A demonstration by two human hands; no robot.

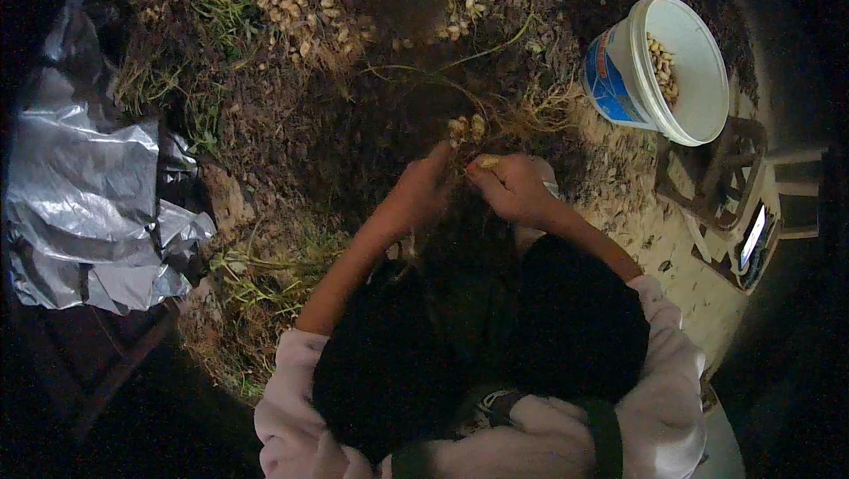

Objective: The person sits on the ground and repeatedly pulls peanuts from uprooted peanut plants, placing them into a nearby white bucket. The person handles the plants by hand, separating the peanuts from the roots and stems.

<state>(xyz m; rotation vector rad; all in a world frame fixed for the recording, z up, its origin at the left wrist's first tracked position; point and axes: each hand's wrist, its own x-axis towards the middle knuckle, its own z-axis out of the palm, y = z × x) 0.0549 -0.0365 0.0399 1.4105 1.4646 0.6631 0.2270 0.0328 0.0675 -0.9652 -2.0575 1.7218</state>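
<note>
My left hand (424, 190) is closed around the base of a cluster of peanut pods (467, 127), whose roots and stem trail towards the right. Close beside it, my right hand (521, 190) pinches a pale peanut pod (489, 162) between thumb and fingers. Both hands are held in front of my knees, above dark soil. To the right, a white plastic bucket (627, 74) with a blue printed side leans with its mouth turned to the right. Loose peanut pods (663, 73) lie inside it.
More peanut pods on uprooted plants (298, 18) are heaped ahead. Green stalks (265, 273) lie near my left arm. Crumpled silver sheeting (86, 180) covers something at far left. A brown plastic stool (713, 180) stands right, near a lit phone-like screen (753, 239).
</note>
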